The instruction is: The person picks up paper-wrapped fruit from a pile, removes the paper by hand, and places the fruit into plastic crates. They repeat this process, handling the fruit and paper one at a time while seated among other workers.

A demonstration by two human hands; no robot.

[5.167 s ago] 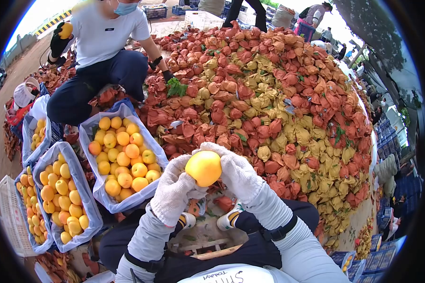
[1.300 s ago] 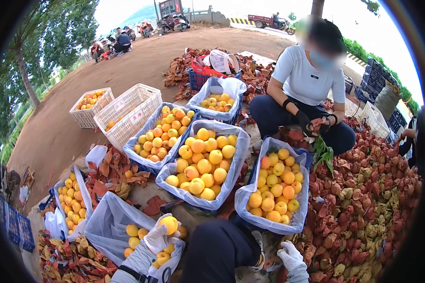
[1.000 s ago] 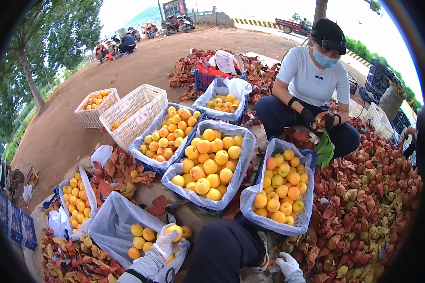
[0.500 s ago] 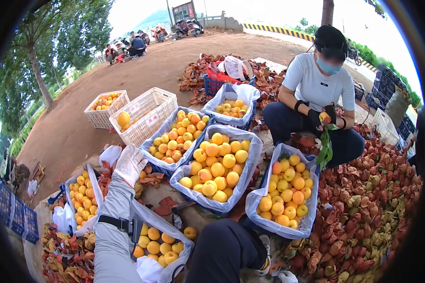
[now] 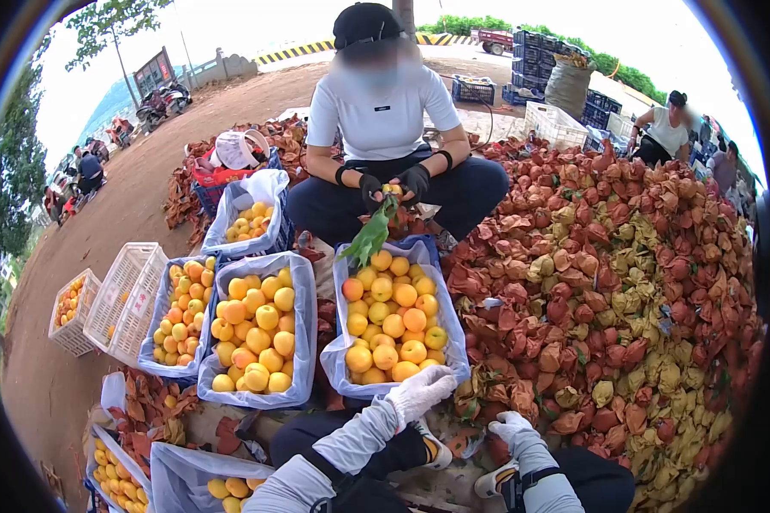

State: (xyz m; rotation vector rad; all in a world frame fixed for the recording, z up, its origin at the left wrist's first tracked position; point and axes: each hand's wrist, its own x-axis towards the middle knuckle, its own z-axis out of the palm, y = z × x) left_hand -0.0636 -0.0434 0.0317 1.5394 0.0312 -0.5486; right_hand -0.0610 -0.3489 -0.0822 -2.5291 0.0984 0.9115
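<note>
My left hand [image 5: 421, 395], in a white glove, is at the front edge of a blue crate lined with pale plastic [image 5: 455, 352] and full of yellow-orange peaches [image 5: 393, 325]. Its fingers point right, loosely extended, and I see nothing in them. Lower right, my right hand [image 5: 512, 427], also gloved in white, reaches to the near edge of a heap of paper-wrapped fruit [image 5: 565, 342]. Its fingers are partly stretched and no held object shows. Across the crate, a squatting person's black-gloved hands [image 5: 393, 188] hold a peach with a leafy sprig [image 5: 370, 238].
More lined crates [image 5: 257, 398] of peaches stand to the left, beyond them white plastic baskets [image 5: 128, 299]. A half-filled lined crate [image 5: 167, 466] is at lower left. Stacked blue crates [image 5: 535, 60] and another person [image 5: 666, 132] are farther back.
The view has swung right. My left hand has left the left-hand crates and moved across to the front of the middle crate. My right hand has come into view by the heap.
</note>
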